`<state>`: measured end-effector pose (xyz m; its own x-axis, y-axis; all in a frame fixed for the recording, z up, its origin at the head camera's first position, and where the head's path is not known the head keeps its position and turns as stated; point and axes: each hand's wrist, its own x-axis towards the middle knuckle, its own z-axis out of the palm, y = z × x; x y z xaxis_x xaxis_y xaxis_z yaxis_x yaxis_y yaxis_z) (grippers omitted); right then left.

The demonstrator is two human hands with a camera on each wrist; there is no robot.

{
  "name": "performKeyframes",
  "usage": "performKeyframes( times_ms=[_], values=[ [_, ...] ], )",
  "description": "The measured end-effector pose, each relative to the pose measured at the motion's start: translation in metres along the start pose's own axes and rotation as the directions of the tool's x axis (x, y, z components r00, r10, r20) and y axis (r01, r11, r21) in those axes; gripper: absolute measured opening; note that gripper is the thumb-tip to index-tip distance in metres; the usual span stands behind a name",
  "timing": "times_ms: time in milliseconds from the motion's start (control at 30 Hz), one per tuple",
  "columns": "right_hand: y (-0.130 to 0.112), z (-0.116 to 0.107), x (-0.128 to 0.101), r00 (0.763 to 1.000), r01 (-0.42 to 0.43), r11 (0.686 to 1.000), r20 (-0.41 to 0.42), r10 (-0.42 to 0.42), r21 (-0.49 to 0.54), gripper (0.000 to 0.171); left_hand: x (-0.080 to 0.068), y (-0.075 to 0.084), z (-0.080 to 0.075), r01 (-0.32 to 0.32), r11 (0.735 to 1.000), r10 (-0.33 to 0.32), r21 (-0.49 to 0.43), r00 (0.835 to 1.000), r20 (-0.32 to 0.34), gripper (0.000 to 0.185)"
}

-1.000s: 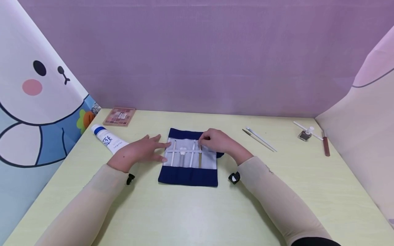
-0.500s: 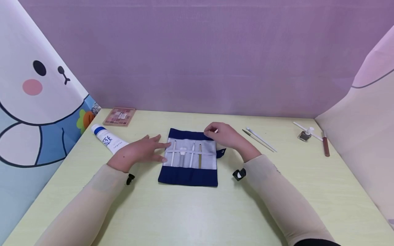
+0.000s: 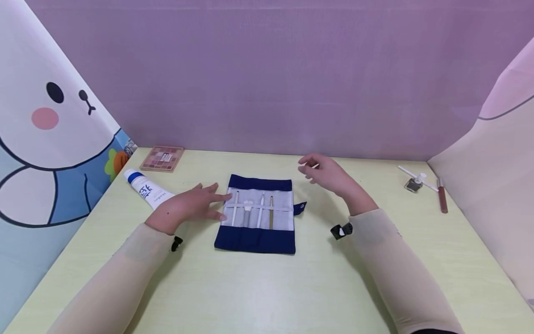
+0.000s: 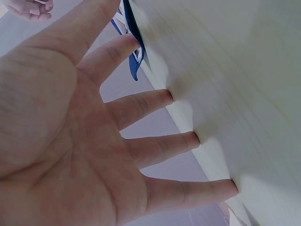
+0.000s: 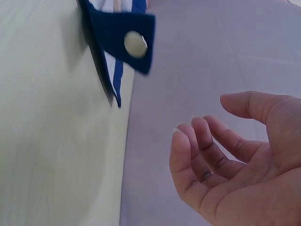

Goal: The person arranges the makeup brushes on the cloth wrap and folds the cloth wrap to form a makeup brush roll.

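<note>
Left grip [image 3: 187,208] beside four brushes [image 3: 252,211]

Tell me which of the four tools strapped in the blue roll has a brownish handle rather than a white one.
The rightmost tool in the brush roll: its handle is tan-brown, the other three white or grey.

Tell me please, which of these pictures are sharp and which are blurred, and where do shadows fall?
Head view: sharp, evenly lit, edges bent by a wide lens; soft shadows lie on the table under both arms. Left wrist view: the left hand is clear, with small shadows at its fingertips. Right wrist view: the pouch and its snap are blurred, the right hand sharper.
</note>
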<state>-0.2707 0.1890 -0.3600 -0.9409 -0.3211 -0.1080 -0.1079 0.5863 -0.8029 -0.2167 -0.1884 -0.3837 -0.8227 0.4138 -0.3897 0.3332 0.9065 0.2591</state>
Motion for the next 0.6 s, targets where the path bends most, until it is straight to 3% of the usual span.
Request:
performKeyframes(
  times_ms=[333,600],
  values=[
    [0.026,-0.031,-0.008,0.993,-0.076,0.995,-0.082,0.080,0.058,0.055,0.000,-0.001,0.000,0.007,1.000,-0.007,-0.018,1.000,0.002,0.076],
    [0.057,-0.047,-0.018,0.985,-0.126,0.990,-0.124,0.119,-0.056,0.051,-0.001,0.000,0.001,0.004,1.000,-0.004,-0.017,1.000,-0.003,0.075]
  ],
)
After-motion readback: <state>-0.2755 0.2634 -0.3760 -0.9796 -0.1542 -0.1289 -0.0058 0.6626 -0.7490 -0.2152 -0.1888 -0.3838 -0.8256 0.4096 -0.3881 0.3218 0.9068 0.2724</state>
